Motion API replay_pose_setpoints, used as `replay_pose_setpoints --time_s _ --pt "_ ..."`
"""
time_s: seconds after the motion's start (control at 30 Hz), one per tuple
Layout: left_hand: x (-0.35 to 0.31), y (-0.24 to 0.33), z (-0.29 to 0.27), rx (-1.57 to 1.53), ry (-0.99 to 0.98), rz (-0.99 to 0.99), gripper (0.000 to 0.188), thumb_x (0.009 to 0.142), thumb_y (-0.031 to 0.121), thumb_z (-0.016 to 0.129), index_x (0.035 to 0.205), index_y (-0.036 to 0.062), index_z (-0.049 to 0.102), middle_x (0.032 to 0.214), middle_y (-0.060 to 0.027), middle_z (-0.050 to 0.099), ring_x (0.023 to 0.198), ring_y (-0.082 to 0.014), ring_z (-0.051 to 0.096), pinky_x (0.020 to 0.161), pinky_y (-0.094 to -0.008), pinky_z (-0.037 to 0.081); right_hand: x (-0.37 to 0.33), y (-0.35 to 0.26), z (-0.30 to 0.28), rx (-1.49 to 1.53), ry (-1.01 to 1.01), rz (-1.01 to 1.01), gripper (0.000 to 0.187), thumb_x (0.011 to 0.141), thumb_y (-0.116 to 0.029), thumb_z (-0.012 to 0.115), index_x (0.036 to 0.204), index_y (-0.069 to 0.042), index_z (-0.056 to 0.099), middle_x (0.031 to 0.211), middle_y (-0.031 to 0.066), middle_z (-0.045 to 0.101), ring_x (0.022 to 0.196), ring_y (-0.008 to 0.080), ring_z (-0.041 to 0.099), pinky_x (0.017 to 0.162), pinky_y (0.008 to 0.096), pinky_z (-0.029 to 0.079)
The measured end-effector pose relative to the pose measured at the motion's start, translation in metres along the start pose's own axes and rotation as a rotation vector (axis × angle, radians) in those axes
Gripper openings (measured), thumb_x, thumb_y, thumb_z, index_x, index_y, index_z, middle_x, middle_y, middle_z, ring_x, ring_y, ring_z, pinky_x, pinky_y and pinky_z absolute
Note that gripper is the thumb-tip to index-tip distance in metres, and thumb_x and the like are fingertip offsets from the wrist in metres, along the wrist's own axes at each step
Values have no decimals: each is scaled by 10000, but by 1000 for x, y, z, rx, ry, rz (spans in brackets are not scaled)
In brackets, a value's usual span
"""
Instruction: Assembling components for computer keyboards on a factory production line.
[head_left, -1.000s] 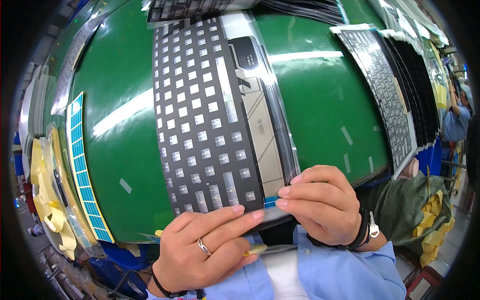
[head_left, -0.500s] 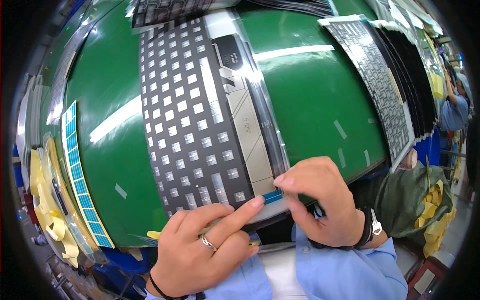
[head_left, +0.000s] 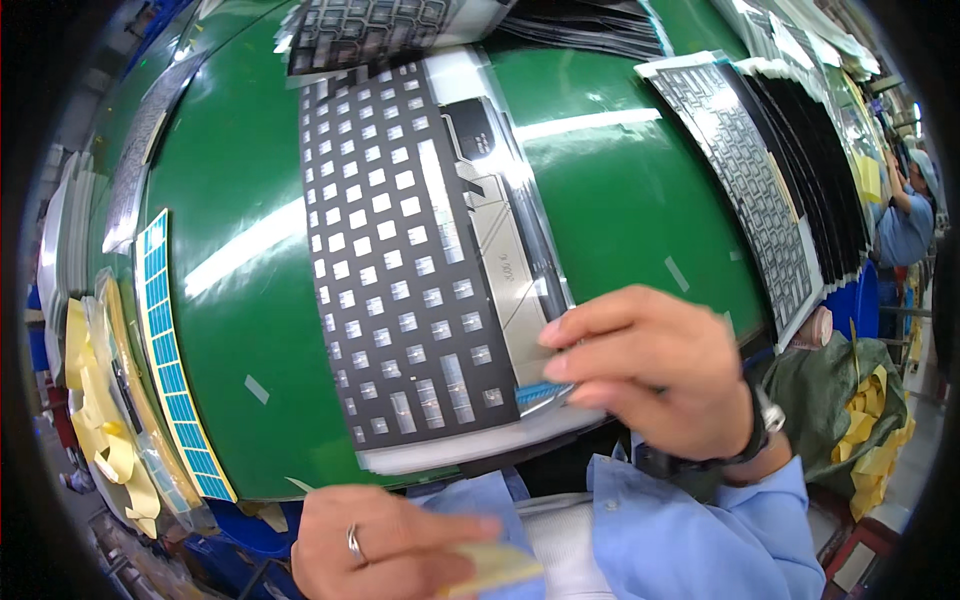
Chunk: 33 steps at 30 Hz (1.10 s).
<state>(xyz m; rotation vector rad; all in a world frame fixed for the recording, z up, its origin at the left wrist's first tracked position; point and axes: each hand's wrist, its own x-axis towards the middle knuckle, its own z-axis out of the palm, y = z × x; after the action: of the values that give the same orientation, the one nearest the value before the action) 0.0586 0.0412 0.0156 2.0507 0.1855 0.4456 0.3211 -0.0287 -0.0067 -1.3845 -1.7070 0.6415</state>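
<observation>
Right hand (head_left: 655, 375) on keyboard sheet (head_left: 400, 270)

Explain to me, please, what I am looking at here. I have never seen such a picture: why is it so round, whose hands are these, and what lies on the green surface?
The picture comes from a wide fisheye camera worn on a person's head and looking down, so straight edges bend near the rim. There is no machine; the two bare hands belong to that person.

The right hand presses its fingertips on a small blue strip at the near edge of a dark keyboard sheet full of square holes, which lies on the green surface. The left hand, with a ring, is low by the body and holds a pale yellow paper piece.

On the left lies a long sheet of blue stickers, with yellowish paper scraps beside it. A stack of similar dark sheets lies on the right. Far right, another person is working.
</observation>
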Motion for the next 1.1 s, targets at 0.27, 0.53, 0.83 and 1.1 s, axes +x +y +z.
replay_pose_setpoints --time_s 0.27,0.53,0.83,1.1 --pt "-7 1 2 -67 184 -149 221 892 242 609 822 40 667 796 -116 720 626 -188 669 548 -277 505 172 67 -101 380 456 -201 250 970 -98 473 1162 59 509 1072 108 608 1068 171 554 934 292 447" --pt "-18 -5 3 -131 649 -506 192 958 134 482 1036 -31 540 731 -104 646 644 -136 596 596 -240 446 162 76 5 -659 63 -474 485 825 -133 632 1294 -64 528 1395 172 449 1320 410 366 1079 485 326" --pt "-10 1 -6 -418 778 -449 278 855 48 583 1117 -26 526 940 -91 621 809 -118 569 762 -237 450 147 83 -5 -582 123 -349 521 803 -118 642 1293 -21 494 1300 209 505 1243 382 439 1061 468 341" --pt "-8 0 -6 -390 727 -478 333 823 13 708 1115 -36 557 1043 -119 618 952 -139 597 826 -267 476 38 -44 40 273 -138 -88 387 815 -52 690 1178 -13 563 1136 164 579 1022 314 575 871 372 473"
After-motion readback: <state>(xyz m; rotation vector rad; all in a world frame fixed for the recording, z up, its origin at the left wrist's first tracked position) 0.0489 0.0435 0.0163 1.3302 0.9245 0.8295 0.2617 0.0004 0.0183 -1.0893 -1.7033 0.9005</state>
